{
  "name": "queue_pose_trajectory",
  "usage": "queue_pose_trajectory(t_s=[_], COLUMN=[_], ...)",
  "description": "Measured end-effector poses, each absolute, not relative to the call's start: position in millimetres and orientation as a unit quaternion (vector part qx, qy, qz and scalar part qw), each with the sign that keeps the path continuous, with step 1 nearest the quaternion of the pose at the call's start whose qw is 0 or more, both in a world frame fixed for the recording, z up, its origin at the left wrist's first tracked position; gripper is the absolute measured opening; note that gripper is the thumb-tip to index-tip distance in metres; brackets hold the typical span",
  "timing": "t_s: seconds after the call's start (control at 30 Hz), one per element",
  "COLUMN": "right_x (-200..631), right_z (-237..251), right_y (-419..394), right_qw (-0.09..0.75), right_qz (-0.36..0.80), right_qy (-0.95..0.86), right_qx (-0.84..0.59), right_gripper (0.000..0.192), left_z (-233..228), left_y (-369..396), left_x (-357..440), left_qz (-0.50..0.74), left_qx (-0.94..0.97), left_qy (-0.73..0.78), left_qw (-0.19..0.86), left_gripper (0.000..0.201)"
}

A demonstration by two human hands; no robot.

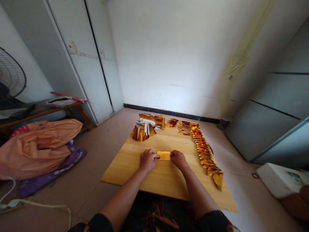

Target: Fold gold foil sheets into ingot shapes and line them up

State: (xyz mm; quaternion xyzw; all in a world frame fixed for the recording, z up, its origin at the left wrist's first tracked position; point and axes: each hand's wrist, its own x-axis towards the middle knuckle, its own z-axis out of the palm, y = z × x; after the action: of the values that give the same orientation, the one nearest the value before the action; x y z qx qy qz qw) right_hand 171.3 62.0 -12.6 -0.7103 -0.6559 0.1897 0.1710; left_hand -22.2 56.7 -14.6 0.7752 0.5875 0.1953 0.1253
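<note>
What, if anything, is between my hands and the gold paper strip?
Nothing visible: the left hand and right hand each hold one end of the gold paper strip. Folded gold papers lie to the right.

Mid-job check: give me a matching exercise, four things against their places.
1. Gold rectangular foil piece
2. Long row of folded gold foil pieces
3. Purple printed bag
4. Black baseboard

A. Left, on pinkish floor
B. Right side of wooden board
C. Foot of white wall
D. Between left hand and right hand

Pairs: 1-D, 2-B, 3-A, 4-C
</note>
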Motion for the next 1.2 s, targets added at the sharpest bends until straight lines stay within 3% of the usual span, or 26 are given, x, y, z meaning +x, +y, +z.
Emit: queue_pose_trajectory(t_s=[0.13,0.3,0.43,0.53,0.9,1.2], right_x=[171.3,170.8,170.8,171.3,172.2,177.0], right_z=[-17.3,-22.1,-20.4,-19.6,-22.6,-12.9], right_y=[62.1,61.1,59.2,57.1,55.1,53.3], right_qw=[0.180,0.224,0.232,0.247,0.259,0.239], right_qz=[0.162,0.150,0.160,0.158,0.155,0.210], right_qy=[-0.659,-0.644,-0.646,-0.646,-0.651,-0.674], right_qx=[-0.712,-0.716,-0.709,-0.705,-0.697,-0.667], right_gripper=[0.024,0.042,0.030,0.022,0.018,0.012], left_z=[-14.4,-18.4,-20.8,-20.7,-21.0,-22.6], left_y=[55.8,56.2,55.1,54.1,53.4,52.6], left_x=[-17.0,-9.4,-9.5,-10.4,-10.6,-10.8], left_qz=[0.193,0.206,0.241,0.261,0.248,0.258], left_qx=[0.770,0.761,0.750,0.745,0.765,0.781], left_qy=[0.596,0.605,0.605,0.603,0.583,0.555], left_qw=[0.119,0.111,0.115,0.115,0.112,0.124], left_gripper=[0.013,0.010,0.037,0.046,0.013,0.018])
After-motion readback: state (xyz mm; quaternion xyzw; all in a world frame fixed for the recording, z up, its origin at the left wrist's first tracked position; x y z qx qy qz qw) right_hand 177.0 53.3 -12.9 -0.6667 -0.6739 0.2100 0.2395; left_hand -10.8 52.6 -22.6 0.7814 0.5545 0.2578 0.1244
